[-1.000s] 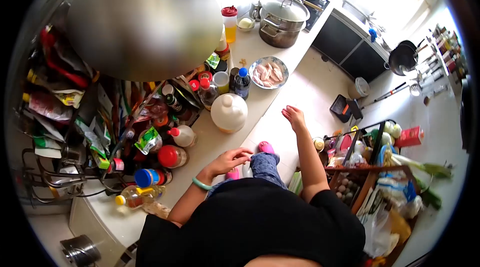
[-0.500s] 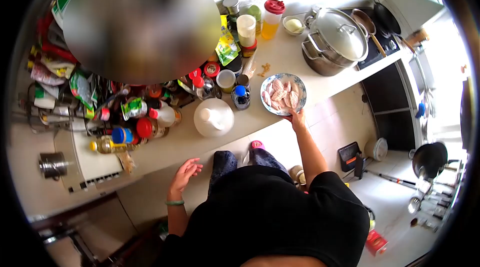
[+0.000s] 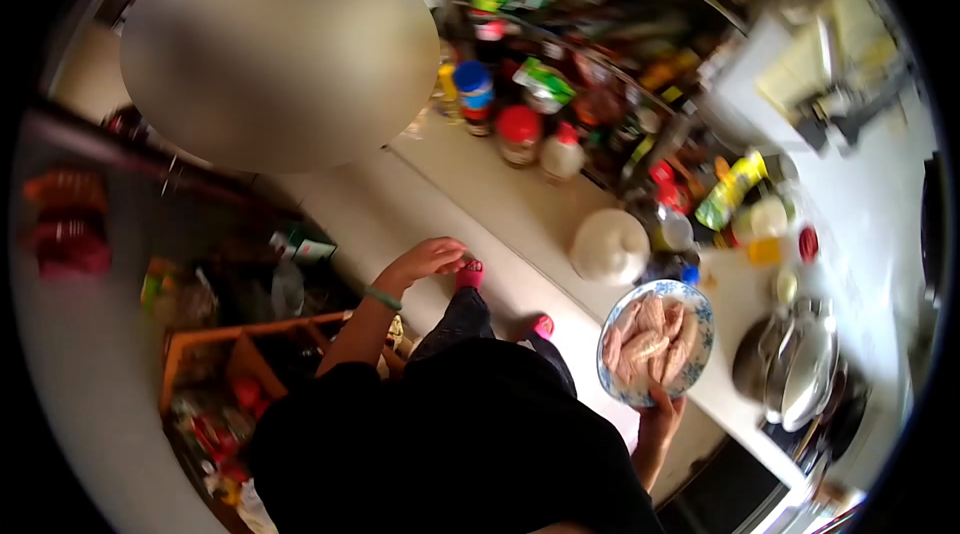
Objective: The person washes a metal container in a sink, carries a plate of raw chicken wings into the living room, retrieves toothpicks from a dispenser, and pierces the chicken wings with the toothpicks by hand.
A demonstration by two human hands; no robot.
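My right hand (image 3: 662, 416) grips the near rim of a white plate with a blue pattern (image 3: 704, 324), thumb over the edge. Raw chicken wings (image 3: 648, 342) lie on the plate, which is held at the counter's front edge. My left hand (image 3: 436, 258) is off to the left with nothing in it, its fingers stretched out, and a green bangle (image 3: 383, 298) circles that wrist. Nearest to the plate on the counter are a large whitish jug (image 3: 610, 247) and a blue-capped bottle (image 3: 684, 270), both partly blurred.
Jars and bottles, among them a red-lidded jar (image 3: 519, 136), crowd the back of the counter (image 3: 530, 214). A large steel pot (image 3: 800, 364) stands at the right. On the lower left is an orange-brown open cabinet (image 3: 205, 344) full of items. A round blur covers the upper left.
My view has swung to the left, so the counter now runs diagonally and the cabinet shows. The plate in my right hand has come off the counter's top toward me. My left hand stays unoccupied.
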